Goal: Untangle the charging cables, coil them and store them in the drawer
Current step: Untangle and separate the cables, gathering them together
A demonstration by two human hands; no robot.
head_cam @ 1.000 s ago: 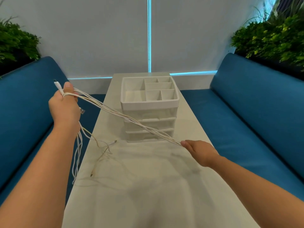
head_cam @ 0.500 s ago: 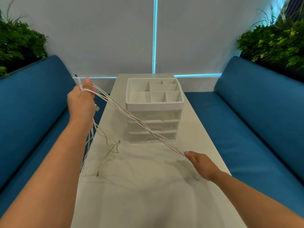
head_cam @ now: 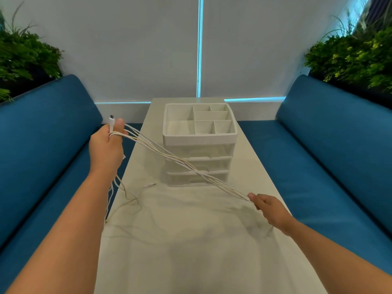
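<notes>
Several thin white charging cables [head_cam: 180,161] stretch taut in a bundle between my two hands, passing in front of the drawer unit. My left hand [head_cam: 106,147] is raised over the table's left edge and grips one end of the bundle, a plug sticking up above my thumb. My right hand [head_cam: 270,210] pinches the other end low over the table at the right. Loose cable tails [head_cam: 129,196] hang from my left hand onto the table. The white plastic drawer unit [head_cam: 199,168] stands mid-table with its drawers closed and a divided tray on top.
The long white table [head_cam: 191,251] runs away from me between two blue benches [head_cam: 42,149] [head_cam: 331,153]. Green plants [head_cam: 25,58] stand behind each bench. A white blind covers the window at the back.
My left hand has moved right, nearer the table edge. My right hand has slid right and toward me, keeping the bundle stretched. The loose tails have shifted on the table.
</notes>
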